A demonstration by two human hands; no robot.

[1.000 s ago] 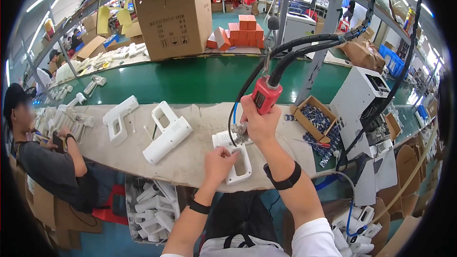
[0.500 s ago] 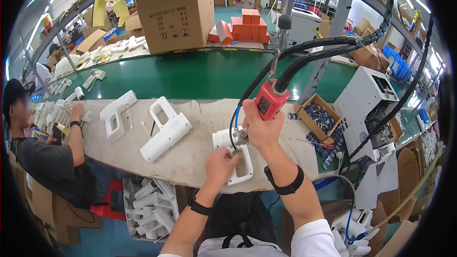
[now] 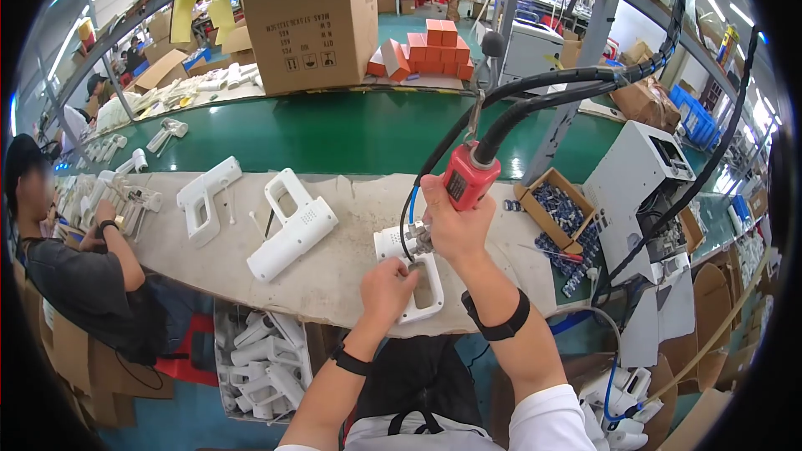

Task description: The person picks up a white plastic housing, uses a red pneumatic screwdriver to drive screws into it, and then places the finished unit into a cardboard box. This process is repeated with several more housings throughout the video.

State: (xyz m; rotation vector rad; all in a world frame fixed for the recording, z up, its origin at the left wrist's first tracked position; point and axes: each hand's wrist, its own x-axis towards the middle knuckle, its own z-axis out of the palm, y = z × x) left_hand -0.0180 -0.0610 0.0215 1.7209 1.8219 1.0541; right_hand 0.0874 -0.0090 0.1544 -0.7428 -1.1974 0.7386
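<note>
My right hand (image 3: 455, 230) is wrapped around a red power screwdriver (image 3: 469, 179), which hangs from a metal hook. Its metal nose (image 3: 420, 238) reaches down onto a white gun-shaped plastic housing (image 3: 432, 305) lying on the bench; my fingers partly hide the contact. With closed fingers, my left hand (image 3: 387, 291) grips this housing beside its handle loop. A thin blue hose (image 3: 413, 203) runs down to the screwdriver's nose. Left of my hands lie a similar white housing (image 3: 292, 238) and another one (image 3: 200, 209) farther left.
An open carton (image 3: 558, 210) of small dark blue parts stands right, beside a grey machine (image 3: 639, 179). Black cables (image 3: 576, 88) hang overhead. Beyond the bench runs a green belt (image 3: 334, 129). A co-worker (image 3: 79, 276) sits at left, near a bin of white housings (image 3: 266, 363).
My right hand and the red screwdriver have shifted slightly left and down. My left hand stays in place. The co-worker's arm at left has moved left, away from the bench's middle.
</note>
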